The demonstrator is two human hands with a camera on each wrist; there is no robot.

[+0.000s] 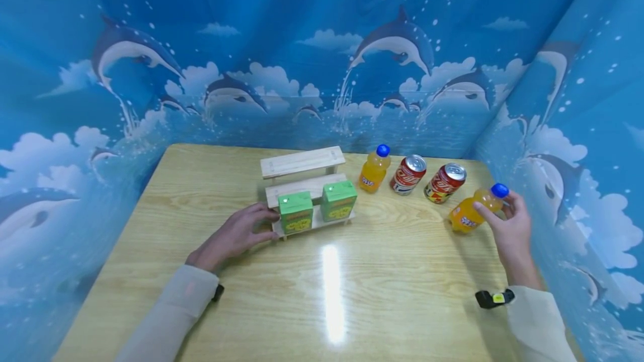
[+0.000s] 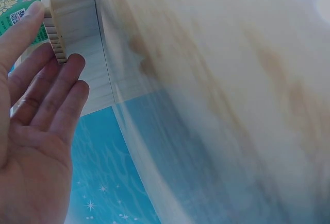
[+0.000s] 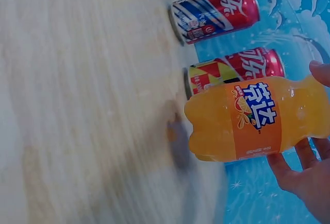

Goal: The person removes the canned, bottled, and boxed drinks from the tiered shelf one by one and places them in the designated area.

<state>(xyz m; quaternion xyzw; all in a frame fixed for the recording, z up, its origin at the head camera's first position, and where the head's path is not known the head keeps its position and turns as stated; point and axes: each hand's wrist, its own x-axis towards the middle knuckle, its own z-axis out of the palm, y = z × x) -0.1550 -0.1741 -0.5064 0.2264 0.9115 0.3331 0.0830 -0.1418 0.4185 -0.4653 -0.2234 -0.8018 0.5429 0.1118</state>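
My right hand [image 1: 513,228] grips an orange soda bottle [image 1: 467,215] around its upper part, near the blue cap. The bottle leans toward the right, and its base shows close over the table in the right wrist view. At the left end of a stepped wooden rack [image 1: 302,162] is my left hand [image 1: 238,234], its fingers extended and thumb apart, fingertips right at the rack's side edge. Two green drink cartons [image 1: 296,214] stand side by side on the rack's lowest step. In the left wrist view, the thumb tip lies beside a green carton [image 2: 20,2].
Right of the rack stand another orange soda bottle [image 1: 374,172] and two red cola cans [image 1: 408,175], in a row toward the back edge of the wooden table [image 1: 392,295]. A blue dolphin-print curtain [image 1: 302,43] surrounds the back and sides.
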